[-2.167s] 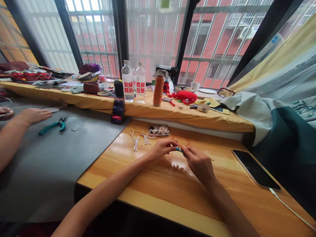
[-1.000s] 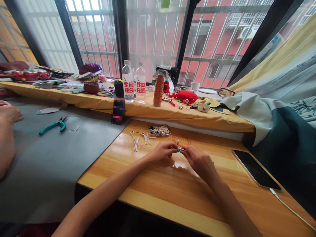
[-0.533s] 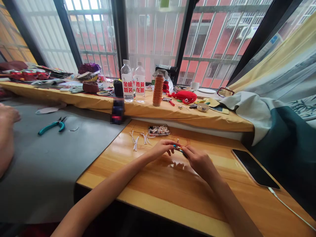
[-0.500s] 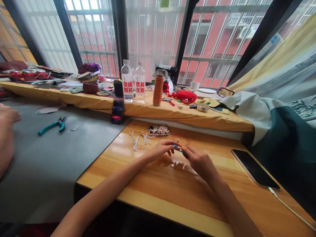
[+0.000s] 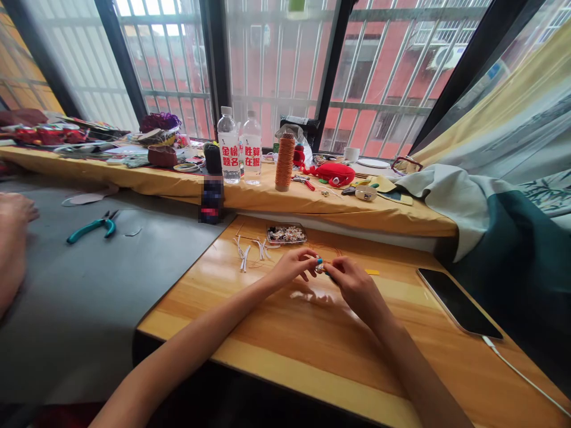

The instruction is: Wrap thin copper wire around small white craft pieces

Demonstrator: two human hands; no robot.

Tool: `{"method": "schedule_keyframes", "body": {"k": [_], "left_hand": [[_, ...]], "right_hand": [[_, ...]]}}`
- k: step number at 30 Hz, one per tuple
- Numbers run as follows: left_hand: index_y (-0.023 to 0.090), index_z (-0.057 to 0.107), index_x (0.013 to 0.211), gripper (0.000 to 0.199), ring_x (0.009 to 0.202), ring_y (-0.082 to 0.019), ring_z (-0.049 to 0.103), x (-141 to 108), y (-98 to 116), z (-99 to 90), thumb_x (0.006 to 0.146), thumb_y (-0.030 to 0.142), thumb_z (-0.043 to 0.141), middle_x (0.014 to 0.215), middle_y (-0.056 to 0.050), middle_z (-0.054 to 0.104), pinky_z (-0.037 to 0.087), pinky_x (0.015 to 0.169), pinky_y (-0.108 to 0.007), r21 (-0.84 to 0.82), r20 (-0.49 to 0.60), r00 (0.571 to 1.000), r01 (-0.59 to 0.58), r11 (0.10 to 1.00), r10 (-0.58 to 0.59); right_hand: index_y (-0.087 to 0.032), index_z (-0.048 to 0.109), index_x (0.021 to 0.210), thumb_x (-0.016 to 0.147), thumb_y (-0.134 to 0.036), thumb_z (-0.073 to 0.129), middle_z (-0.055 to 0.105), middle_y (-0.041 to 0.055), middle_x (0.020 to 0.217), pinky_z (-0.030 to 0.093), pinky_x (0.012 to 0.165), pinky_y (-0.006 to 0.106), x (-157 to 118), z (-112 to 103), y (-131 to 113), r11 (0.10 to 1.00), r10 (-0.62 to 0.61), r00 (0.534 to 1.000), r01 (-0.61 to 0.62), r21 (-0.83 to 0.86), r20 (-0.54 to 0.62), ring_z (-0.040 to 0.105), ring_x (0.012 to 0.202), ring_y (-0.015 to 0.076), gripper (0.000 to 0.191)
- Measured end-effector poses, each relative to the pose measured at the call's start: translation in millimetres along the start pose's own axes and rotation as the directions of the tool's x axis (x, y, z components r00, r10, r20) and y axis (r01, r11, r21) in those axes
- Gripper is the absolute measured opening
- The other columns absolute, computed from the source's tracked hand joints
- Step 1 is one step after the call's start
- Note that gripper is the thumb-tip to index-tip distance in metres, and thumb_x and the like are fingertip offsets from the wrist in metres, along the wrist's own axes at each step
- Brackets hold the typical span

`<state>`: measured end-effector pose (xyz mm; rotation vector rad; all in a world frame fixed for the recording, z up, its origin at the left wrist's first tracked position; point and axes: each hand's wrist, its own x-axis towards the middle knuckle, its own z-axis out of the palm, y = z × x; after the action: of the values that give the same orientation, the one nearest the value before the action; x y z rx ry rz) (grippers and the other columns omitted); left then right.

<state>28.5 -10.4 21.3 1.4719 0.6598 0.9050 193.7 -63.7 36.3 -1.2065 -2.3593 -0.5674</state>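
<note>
My left hand [image 5: 294, 267] is above the wooden table, thumb and fingers bent together at a small whitish beaded piece [image 5: 320, 268]. A bit of teal shows at its fingertips. Close by on the right, my right hand [image 5: 357, 285] is closed, thumb and forefinger pinched at the same piece. Something dark and narrow sticks out under its fingers; its kind is too small to tell. Thin orange thread [image 5: 332, 248] lies behind the hands. Beyond the left hand stands a clear tray of small pale and dark pieces [image 5: 286, 233], with white strips [image 5: 243, 255] beside it.
A phone [image 5: 459, 302] with a charging cable lies at the right. Teal pliers [image 5: 92, 229] rest on the grey table, near another person's hand [image 5: 15, 208]. Bottles [image 5: 229, 154], an orange thread spool [image 5: 284, 162] and a red pouch [image 5: 334, 174] stand along the cloth-covered sill.
My right hand has turned slightly, and the fingers of both hands have shifted around the small piece. A yellow scrap now shows past the right hand. The view has moved a little.
</note>
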Motion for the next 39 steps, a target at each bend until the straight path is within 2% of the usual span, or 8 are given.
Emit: {"method": "schedule_keyframes", "body": {"k": [6, 9, 15, 20, 23, 28, 34, 39], "left_hand": [[0.011, 0.054, 0.077, 0.027, 0.038, -0.004, 0.040, -0.7, 1.3, -0.7, 0.070, 0.037, 0.050, 0.050, 0.003, 0.050, 0.032, 0.036, -0.015, 0.098, -0.124, 0.990, -0.053, 0.994, 0.065], [0.010, 0.057, 0.072, 0.026, 0.037, -0.003, 0.035, -0.4, 3.2, -2.2, 0.069, 0.036, 0.051, 0.047, 0.004, 0.046, 0.027, 0.035, -0.014, 0.113, -0.181, 0.980, -0.057, 0.992, 0.077], [0.010, 0.059, 0.072, 0.026, 0.040, -0.004, 0.037, -0.6, 4.5, -3.4, 0.068, 0.035, 0.052, 0.048, 0.003, 0.047, 0.026, 0.036, -0.015, 0.114, -0.191, 0.978, -0.057, 0.992, 0.079], [0.010, 0.058, 0.071, 0.027, 0.041, -0.003, 0.035, -0.7, 3.8, -3.0, 0.068, 0.035, 0.051, 0.050, 0.002, 0.047, 0.026, 0.036, -0.015, 0.137, -0.202, 0.973, -0.081, 0.987, 0.108], [0.010, 0.056, 0.075, 0.027, 0.040, -0.003, 0.035, 1.2, 3.4, -3.9, 0.069, 0.036, 0.050, 0.052, 0.002, 0.048, 0.027, 0.036, -0.015, 0.112, -0.171, 0.981, -0.079, 0.991, 0.097], [0.012, 0.049, 0.100, 0.038, 0.040, -0.004, 0.037, 3.0, 5.7, -10.9, 0.073, 0.039, 0.045, 0.060, 0.001, 0.053, 0.030, 0.038, -0.016, 0.089, -0.017, 0.991, -0.131, 0.987, 0.133], [0.013, 0.060, 0.083, 0.026, 0.050, -0.003, 0.036, -1.2, 8.0, -10.3, 0.069, 0.034, 0.054, 0.075, -0.002, 0.053, 0.029, 0.044, -0.015, 0.346, 0.018, 0.962, -0.262, 0.901, 0.272], [0.013, 0.055, 0.093, 0.031, 0.045, -0.002, 0.035, -1.2, 1.3, -6.5, 0.070, 0.034, 0.053, 0.070, 0.000, 0.052, 0.029, 0.041, -0.015, 0.214, 0.072, 0.988, -0.147, 0.966, 0.134]], "right_hand": [[-0.013, 0.046, 0.108, 0.083, -0.008, 0.025, 0.053, 0.0092, 0.085, 0.042, 0.071, 0.028, -0.5, 3.2, -4.3, 0.995, -0.044, 0.999, 0.046, 0.086, -0.024, 0.051, 0.079, 0.0153, 0.033], [-0.013, 0.044, 0.107, 0.084, -0.010, 0.029, 0.055, 0.0084, 0.086, 0.042, 0.071, 0.027, 0.1, 7.9, -8.1, 0.993, -0.017, 0.998, 0.024, 0.113, -0.058, 0.052, 0.079, 0.0151, 0.028], [-0.014, 0.047, 0.093, 0.082, -0.016, 0.039, 0.056, 0.0059, 0.079, 0.043, 0.066, 0.023, 2.2, 18.0, -13.5, 0.993, -0.028, 0.985, 0.047, 0.106, -0.169, 0.054, 0.076, 0.0141, 0.014], [-0.012, 0.048, 0.100, 0.082, -0.013, 0.037, 0.058, 0.0072, 0.080, 0.042, 0.067, 0.022, 1.8, 17.4, -16.4, 0.998, -0.057, 0.985, 0.059, 0.004, -0.164, 0.055, 0.077, 0.0144, 0.021], [-0.010, 0.048, 0.104, 0.083, -0.012, 0.034, 0.059, 0.0081, 0.080, 0.042, 0.068, 0.023, 2.1, 16.6, -16.8, 0.996, -0.064, 0.990, 0.056, -0.064, -0.129, 0.055, 0.078, 0.0150, 0.025], [-0.010, 0.050, 0.101, 0.084, -0.015, 0.032, 0.059, 0.0079, 0.079, 0.042, 0.063, 0.022, 0.8, 18.0, -10.0, 0.995, 0.019, 0.992, -0.031, -0.096, -0.122, 0.056, 0.072, 0.0144, 0.025], [-0.013, 0.055, 0.095, 0.084, -0.020, 0.033, 0.059, 0.0058, 0.074, 0.041, 0.060, 0.021, -1.5, 13.9, -2.9, 0.994, 0.108, 0.983, -0.110, -0.006, -0.146, 0.056, 0.068, 0.0137, 0.024], [-0.015, 0.055, 0.098, 0.084, -0.019, 0.036, 0.061, 0.0053, 0.082, 0.042, 0.064, 0.020, -0.5, 10.4, -7.1, 0.989, 0.131, 0.979, -0.117, 0.093, -0.155, 0.056, 0.074, 0.0130, 0.024]]}}
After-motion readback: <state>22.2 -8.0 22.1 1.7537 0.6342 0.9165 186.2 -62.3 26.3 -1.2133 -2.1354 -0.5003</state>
